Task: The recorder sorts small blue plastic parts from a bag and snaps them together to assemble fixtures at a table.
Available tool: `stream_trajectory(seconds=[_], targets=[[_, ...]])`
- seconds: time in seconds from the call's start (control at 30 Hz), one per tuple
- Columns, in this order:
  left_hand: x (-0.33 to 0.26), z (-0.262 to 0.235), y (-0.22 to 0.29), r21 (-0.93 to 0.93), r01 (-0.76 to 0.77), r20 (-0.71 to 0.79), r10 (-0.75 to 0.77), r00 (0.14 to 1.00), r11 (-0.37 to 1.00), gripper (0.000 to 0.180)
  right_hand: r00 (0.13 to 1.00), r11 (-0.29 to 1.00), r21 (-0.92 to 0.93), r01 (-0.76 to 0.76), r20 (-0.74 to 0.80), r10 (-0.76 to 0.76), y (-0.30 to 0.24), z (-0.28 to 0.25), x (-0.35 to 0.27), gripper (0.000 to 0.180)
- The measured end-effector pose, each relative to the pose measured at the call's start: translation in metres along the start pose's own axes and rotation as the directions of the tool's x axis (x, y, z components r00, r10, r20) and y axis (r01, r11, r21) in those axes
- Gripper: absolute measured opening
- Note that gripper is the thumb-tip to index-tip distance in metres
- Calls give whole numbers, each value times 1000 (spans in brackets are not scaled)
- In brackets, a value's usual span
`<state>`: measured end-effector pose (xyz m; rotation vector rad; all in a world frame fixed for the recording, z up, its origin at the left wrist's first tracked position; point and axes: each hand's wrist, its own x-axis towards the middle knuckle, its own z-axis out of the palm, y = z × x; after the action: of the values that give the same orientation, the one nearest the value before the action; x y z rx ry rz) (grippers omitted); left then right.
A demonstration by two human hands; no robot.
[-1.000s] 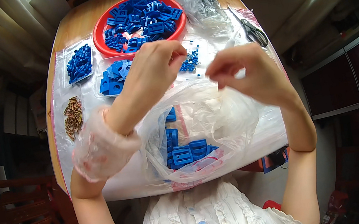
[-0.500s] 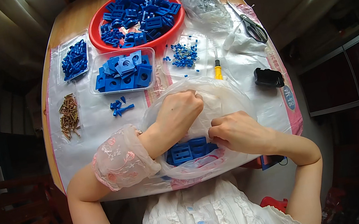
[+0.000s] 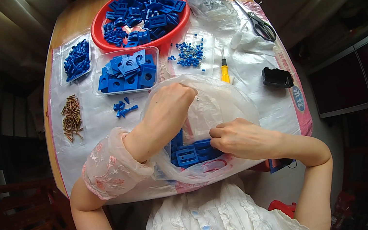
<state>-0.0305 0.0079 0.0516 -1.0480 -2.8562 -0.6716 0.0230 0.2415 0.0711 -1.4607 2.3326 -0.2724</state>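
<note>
A translucent white plastic bag [image 3: 235, 96] lies spread wide at the table's near side, its mouth toward me. Inside are several blue slotted plastic blocks [image 3: 186, 156], set close together. My left hand [image 3: 166, 110] reaches over the bag's left side, its fingers curled closed at the far part of the plastic, which they seem to grip; the fingertips are partly hidden. My right hand [image 3: 242, 139] is closed, thumb and fingers bent together beside the blue blocks; what they hold, if anything, is hidden.
Beyond the bag stand a red basin [image 3: 102, 40] of blue parts and a clear tub [image 3: 103, 92] of blue square plates. Around them lie blue pegs [image 3: 77, 60], brass-coloured screws [image 3: 71, 117], small blue bits [image 3: 190, 54], a yellow-handled screwdriver [image 3: 225, 73], scissors [image 3: 261, 27] and a black object [image 3: 277, 78].
My left hand has moved up and slightly left, toward the bag's far side. My right hand has shifted a little left over the blocks. More blue blocks show at the bag's left.
</note>
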Motion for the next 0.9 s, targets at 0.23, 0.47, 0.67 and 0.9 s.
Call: stream_trajectory(seconds=[0.23, 0.47, 0.67, 0.9], targets=[[10, 33, 14, 148, -24, -2, 25, 1000, 989, 15, 997, 998, -10, -61, -58, 60, -7, -13, -7, 11], [3, 30, 15, 214, -30, 31, 24, 999, 976, 21, 746, 948, 265, -173, -593, 302, 20, -84, -4, 10], [-5, 28, 43, 302, -73, 77, 52, 996, 951, 13, 796, 927, 148, -345, -477, 372, 134, -73, 64, 14], [28, -46, 20, 19, -22, -225, 25, 974, 1000, 10, 828, 914, 130, -385, -390, 404, 152, -65, 92, 13]])
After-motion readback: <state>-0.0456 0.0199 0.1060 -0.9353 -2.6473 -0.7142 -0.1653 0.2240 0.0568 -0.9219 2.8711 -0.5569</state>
